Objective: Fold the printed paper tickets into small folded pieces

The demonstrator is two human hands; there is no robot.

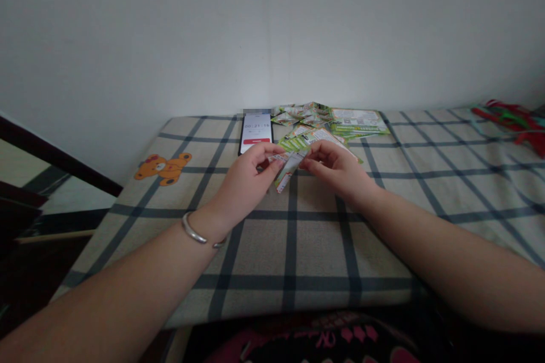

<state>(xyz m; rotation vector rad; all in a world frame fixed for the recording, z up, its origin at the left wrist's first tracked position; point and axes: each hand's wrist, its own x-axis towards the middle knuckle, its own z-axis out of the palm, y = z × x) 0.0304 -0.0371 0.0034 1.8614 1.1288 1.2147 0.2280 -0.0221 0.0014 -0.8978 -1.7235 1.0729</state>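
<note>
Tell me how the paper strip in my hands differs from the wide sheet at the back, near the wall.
The paper strip is narrow; the wide sheet is much broader.
The paper strip is held between the left hand and right hand; the wide sheet lies unheld by the wall.
Both are printed, with green showing.

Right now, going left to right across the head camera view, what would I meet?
Teddy bear picture → left hand → folded paper strip → right hand → red-and-green item.
</note>
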